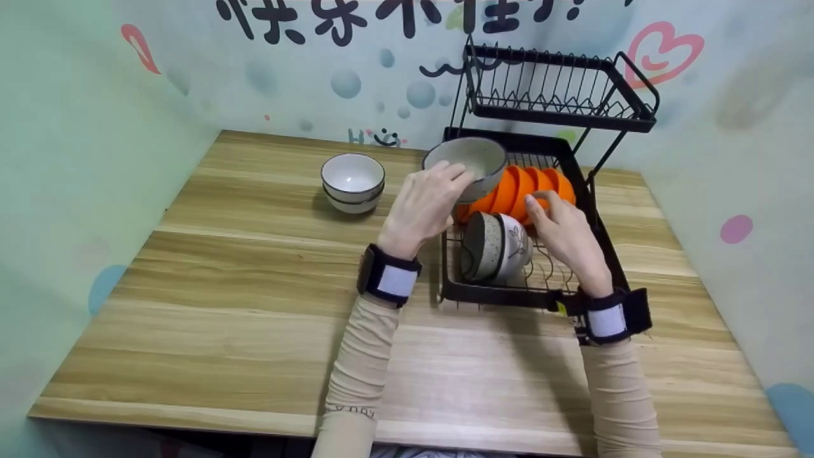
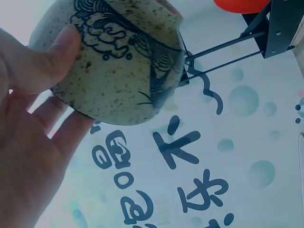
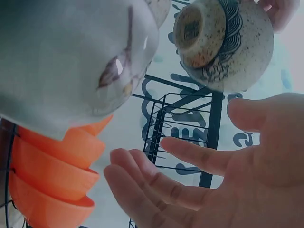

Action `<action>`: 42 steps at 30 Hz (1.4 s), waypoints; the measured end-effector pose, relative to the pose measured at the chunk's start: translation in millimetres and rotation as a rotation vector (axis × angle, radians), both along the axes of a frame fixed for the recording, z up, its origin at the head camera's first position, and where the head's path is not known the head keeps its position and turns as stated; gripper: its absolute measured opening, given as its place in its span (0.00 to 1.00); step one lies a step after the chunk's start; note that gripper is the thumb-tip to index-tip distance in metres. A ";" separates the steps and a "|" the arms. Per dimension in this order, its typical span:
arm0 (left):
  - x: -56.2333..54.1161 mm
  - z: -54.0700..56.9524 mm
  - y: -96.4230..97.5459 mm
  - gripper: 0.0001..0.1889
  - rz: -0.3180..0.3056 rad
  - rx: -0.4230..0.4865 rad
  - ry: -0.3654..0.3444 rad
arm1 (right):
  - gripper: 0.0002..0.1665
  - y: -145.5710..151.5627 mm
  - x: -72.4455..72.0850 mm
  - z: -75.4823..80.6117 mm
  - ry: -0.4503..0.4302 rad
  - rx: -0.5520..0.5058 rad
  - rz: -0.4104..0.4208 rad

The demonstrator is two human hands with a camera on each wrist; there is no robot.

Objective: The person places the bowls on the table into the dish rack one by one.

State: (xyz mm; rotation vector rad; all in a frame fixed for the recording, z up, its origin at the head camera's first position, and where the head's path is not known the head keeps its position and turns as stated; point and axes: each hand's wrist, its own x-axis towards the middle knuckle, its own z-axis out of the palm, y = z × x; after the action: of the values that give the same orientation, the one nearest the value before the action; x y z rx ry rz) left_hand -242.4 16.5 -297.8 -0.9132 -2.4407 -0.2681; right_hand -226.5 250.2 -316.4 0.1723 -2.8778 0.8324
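Note:
My left hand grips a speckled bowl by its rim, thumb on the blue-patterned outside. In the head view this bowl is held over the left side of the black dish rack. My right hand hovers above the rack, its relaxed fingers holding nothing. Beside those fingers lies a row of orange bowls. Nearer to me in the rack, a white bowl with a plant pattern and a speckled bowl stand on edge, side against side.
Two stacked white bowls with dark rims stand on the wooden table, left of the rack. An upper rack shelf rises at the back. Patterned walls enclose the table at the back and sides.

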 end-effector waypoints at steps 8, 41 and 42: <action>0.5 -2.1 10.1 0.22 -0.064 -0.029 0.062 | 0.38 -5.4 1.1 3.3 -0.003 -0.124 -0.010; 5.0 -3.8 25.0 0.15 -0.183 -0.083 0.153 | 0.38 -5.2 4.9 9.6 -0.077 -0.513 0.035; 5.1 -3.8 25.2 0.15 -0.186 -0.083 0.160 | 0.39 -5.2 5.1 9.7 -0.084 -0.520 0.041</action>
State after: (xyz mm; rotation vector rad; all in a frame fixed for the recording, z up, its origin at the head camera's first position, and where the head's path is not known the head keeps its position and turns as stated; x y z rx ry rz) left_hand -237.3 41.7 -301.6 -1.1546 -2.2373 -0.1533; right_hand -221.4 245.0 -306.7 0.1390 -2.6217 1.5858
